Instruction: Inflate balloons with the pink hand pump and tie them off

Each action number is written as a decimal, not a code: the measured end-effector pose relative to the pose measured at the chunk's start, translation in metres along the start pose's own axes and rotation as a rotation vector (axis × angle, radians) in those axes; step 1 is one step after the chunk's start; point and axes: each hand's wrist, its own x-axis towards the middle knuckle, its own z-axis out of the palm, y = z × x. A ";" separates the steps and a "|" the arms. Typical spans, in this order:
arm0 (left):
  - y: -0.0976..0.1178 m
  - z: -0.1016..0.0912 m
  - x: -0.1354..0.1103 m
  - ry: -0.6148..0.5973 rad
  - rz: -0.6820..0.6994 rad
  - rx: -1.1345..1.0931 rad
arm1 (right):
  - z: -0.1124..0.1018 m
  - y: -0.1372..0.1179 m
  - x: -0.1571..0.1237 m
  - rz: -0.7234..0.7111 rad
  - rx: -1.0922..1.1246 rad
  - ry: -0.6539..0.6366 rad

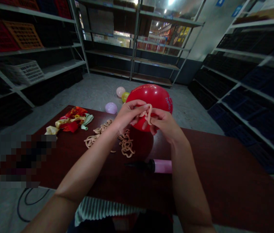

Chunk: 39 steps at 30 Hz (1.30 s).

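Observation:
An inflated red balloon [155,97] with white lettering hovers just above the dark red table [224,168]. My left hand [128,115] and my right hand [163,124] both pinch at its neck, fingers closed. A tan rubber band [148,113] is looped around the fingers of both hands at the neck. Below my hands lies a loose pile of tan rubber bands [126,144]. A pink hand pump [159,166] with a black nozzle rests on the table between my forearms.
Flat uninflated balloons [71,121] in red, yellow and green lie at the table's left. Purple [111,107], pink [120,91] and yellow [125,96] inflated balloons sit on the concrete floor beyond. Metal shelving with crates lines both sides and the back. A black cable [27,200] curls on the floor.

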 end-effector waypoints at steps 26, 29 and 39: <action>-0.012 0.013 -0.002 0.051 0.626 0.760 | 0.020 0.015 0.014 -0.303 0.005 0.510; -0.014 0.014 -0.005 0.120 0.718 0.918 | 0.026 0.021 0.015 -0.402 -0.139 0.637; -0.029 0.017 -0.005 0.328 0.641 1.051 | 0.028 0.027 0.016 -0.618 -0.543 0.778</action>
